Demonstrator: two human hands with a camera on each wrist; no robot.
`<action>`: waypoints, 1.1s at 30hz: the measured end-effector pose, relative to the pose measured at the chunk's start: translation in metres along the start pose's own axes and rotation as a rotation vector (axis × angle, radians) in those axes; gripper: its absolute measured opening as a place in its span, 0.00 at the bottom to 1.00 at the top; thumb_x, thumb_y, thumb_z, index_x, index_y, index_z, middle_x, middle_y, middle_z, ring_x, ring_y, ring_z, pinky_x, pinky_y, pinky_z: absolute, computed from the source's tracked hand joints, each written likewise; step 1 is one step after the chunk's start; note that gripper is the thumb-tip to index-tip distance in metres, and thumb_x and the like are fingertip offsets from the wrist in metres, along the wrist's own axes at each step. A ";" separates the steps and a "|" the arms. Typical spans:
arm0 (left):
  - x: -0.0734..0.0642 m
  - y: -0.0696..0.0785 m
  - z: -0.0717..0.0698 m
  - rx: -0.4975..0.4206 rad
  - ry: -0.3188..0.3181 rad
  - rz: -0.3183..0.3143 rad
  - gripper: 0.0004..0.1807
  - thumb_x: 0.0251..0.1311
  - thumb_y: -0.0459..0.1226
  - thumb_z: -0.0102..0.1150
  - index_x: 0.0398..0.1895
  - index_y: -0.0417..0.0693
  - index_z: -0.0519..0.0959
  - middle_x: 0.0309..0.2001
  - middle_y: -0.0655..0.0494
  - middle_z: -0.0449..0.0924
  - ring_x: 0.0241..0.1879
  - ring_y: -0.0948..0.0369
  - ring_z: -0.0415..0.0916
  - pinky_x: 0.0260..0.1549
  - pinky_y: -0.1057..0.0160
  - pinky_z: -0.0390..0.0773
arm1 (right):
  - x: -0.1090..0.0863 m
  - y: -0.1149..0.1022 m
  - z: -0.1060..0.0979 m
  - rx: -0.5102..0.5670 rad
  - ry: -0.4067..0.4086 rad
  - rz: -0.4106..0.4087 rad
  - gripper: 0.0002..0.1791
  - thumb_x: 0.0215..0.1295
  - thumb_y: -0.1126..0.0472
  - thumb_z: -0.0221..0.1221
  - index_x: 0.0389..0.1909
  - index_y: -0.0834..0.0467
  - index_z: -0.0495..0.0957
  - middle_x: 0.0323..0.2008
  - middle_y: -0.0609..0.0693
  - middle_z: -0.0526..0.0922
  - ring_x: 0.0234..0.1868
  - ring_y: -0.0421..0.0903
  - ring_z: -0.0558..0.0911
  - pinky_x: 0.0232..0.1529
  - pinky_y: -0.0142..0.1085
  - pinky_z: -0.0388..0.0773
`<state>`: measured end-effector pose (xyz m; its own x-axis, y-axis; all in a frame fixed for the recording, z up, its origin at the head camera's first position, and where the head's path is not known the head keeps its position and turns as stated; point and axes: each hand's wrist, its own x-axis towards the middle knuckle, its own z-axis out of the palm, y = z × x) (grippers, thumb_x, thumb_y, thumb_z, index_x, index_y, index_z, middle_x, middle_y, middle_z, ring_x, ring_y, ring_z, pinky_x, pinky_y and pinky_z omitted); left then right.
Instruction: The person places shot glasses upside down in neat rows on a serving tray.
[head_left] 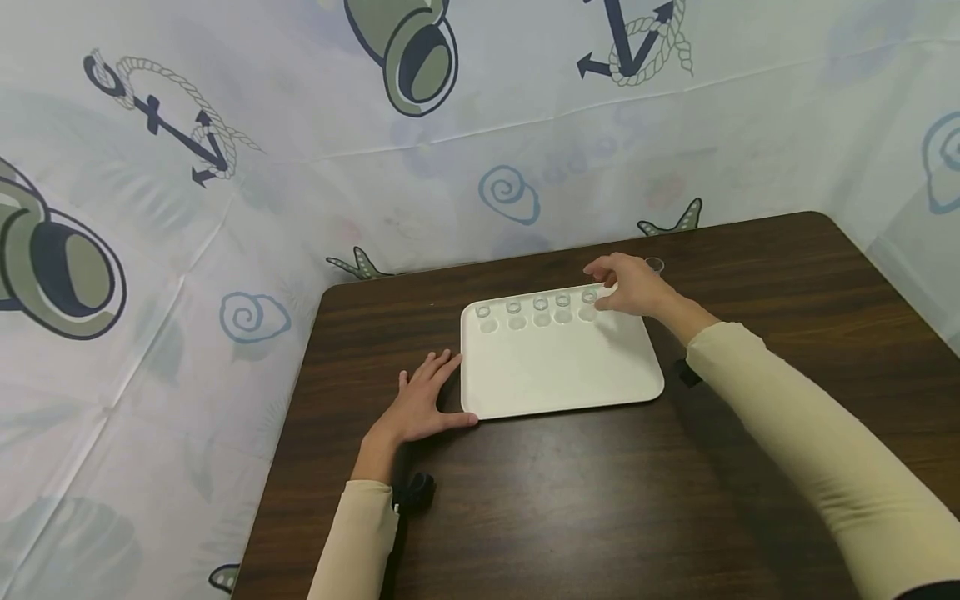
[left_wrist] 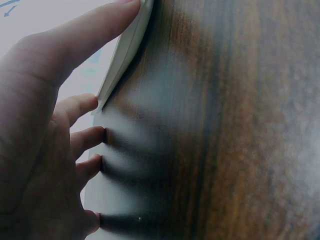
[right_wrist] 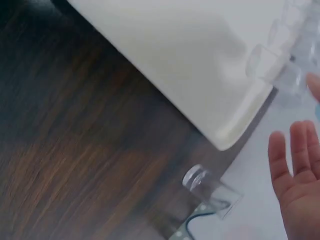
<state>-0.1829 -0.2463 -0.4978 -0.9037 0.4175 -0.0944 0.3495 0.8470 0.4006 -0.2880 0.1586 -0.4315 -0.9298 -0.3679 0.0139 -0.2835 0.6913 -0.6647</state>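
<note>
Several clear glass cups stand in a row along the far side of a white rectangular tray. My right hand is over the tray's far right corner, beside the rightmost cup. In the right wrist view its fingers are extended and apart from that glass, with nothing in the palm. My left hand lies spread at the tray's left side. Its thumb touches the near left corner, and the index fingertip meets the left edge. The other fingertips touch the table.
One more clear glass cup stands on the dark wood table, off the tray's far right corner, behind my right hand in the head view. A patterned cloth hangs behind the table and along its left side.
</note>
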 end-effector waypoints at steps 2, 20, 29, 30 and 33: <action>0.000 0.000 0.000 0.003 -0.002 -0.002 0.60 0.43 0.75 0.58 0.79 0.64 0.51 0.78 0.54 0.46 0.76 0.51 0.38 0.63 0.28 0.37 | 0.000 0.004 -0.007 0.037 0.009 0.008 0.31 0.55 0.68 0.69 0.61 0.63 0.74 0.53 0.62 0.75 0.53 0.59 0.76 0.52 0.53 0.72; -0.002 0.002 -0.001 -0.003 0.018 0.013 0.59 0.45 0.73 0.60 0.78 0.61 0.53 0.77 0.52 0.48 0.76 0.48 0.41 0.62 0.27 0.39 | -0.023 0.044 -0.041 0.106 0.383 0.163 0.20 0.61 0.68 0.57 0.56 0.65 0.75 0.51 0.64 0.73 0.49 0.59 0.71 0.48 0.52 0.68; 0.000 0.002 -0.001 -0.004 0.001 0.006 0.60 0.43 0.75 0.58 0.79 0.63 0.51 0.78 0.53 0.47 0.76 0.50 0.39 0.63 0.27 0.37 | -0.027 0.061 -0.029 0.094 0.392 0.284 0.30 0.59 0.66 0.63 0.62 0.69 0.67 0.53 0.67 0.71 0.52 0.64 0.72 0.52 0.57 0.68; 0.000 0.002 -0.001 -0.005 0.001 0.005 0.60 0.43 0.75 0.58 0.79 0.63 0.51 0.78 0.53 0.47 0.76 0.50 0.39 0.63 0.27 0.37 | -0.026 0.063 -0.026 0.105 0.387 0.298 0.31 0.60 0.65 0.63 0.63 0.69 0.66 0.54 0.68 0.71 0.52 0.65 0.72 0.52 0.58 0.68; -0.001 0.002 -0.001 0.001 0.000 0.000 0.60 0.43 0.75 0.58 0.79 0.63 0.51 0.78 0.54 0.47 0.77 0.51 0.38 0.63 0.27 0.37 | -0.024 0.067 -0.018 0.134 0.354 0.339 0.35 0.62 0.61 0.63 0.67 0.69 0.62 0.56 0.69 0.70 0.54 0.66 0.71 0.54 0.59 0.68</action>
<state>-0.1817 -0.2451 -0.4961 -0.9037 0.4177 -0.0947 0.3498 0.8474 0.3995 -0.2886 0.2248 -0.4629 -0.9934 0.1131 0.0176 0.0594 0.6411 -0.7651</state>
